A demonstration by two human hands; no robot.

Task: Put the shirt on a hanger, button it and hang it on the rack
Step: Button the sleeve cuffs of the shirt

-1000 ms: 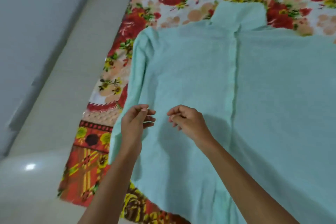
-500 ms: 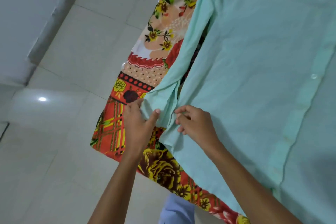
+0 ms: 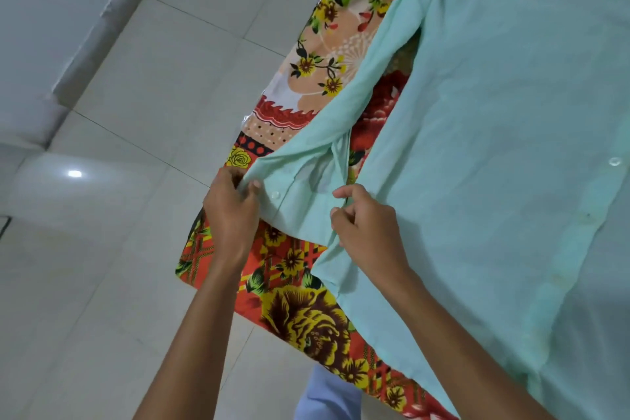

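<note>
Far left: a pale wall (image 3: 41,27) meets a tiled floor (image 3: 129,112), with a bright light reflection (image 3: 74,174) on the glossy tiles. Next, the left hand (image 3: 229,211) sits at the edge of a floral bedsheet (image 3: 306,310); its fingers are curled and its thumb presses against them, pinching the outer corner of the cuff (image 3: 289,194) of the shirt's sleeve (image 3: 368,78). A small white button (image 3: 274,195) on the cuff lies just beside the left thumb. The cuff is spread between both hands. The right hand (image 3: 366,228) has its fingers curled inward, gripping the other edge of the cuff where it meets the shirt body. The sleeve runs up and to the right from the cuff, with a strip of red floral sheet showing between sleeve and body. Right: the mint green shirt (image 3: 511,147) lies flat on the bedsheet, front side up, filling the right side of the view; one button (image 3: 614,161) shows on its placket near the right edge. At the bottom, a pale blue fabric (image 3: 327,395) shows below the sheet's edge
</note>
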